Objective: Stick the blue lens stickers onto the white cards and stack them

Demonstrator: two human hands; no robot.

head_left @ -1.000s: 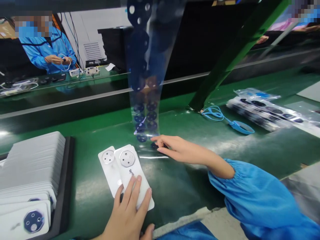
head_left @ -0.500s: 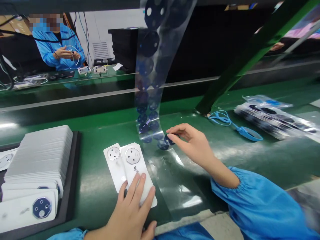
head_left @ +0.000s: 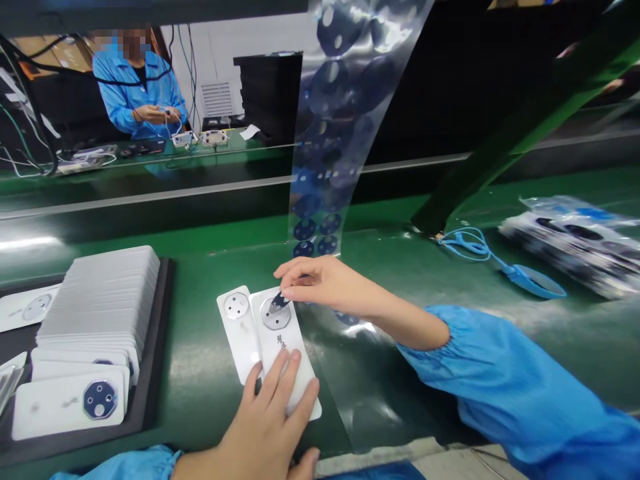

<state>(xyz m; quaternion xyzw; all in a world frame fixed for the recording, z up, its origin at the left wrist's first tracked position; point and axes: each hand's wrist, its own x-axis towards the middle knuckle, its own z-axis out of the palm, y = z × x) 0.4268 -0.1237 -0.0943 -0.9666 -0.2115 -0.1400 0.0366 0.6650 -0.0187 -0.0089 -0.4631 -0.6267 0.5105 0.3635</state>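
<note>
The left hand (head_left: 263,417) lies with fingers spread on the white panel (head_left: 267,339); the right hand (head_left: 325,280) pinches a dark disc (head_left: 279,302), tilted, over that panel's octagonal frame (head_left: 276,326). The step looks like fitting disc to frame; the next move seems to call for matching their holes. Dark characters (head_left: 281,342) below the panel's frame are too small to read; no brand is legible.

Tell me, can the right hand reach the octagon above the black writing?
Probably yes: the right hand holds a dark disc at the octagon, and the left hand lies lower on the white card, out of the way.
</note>
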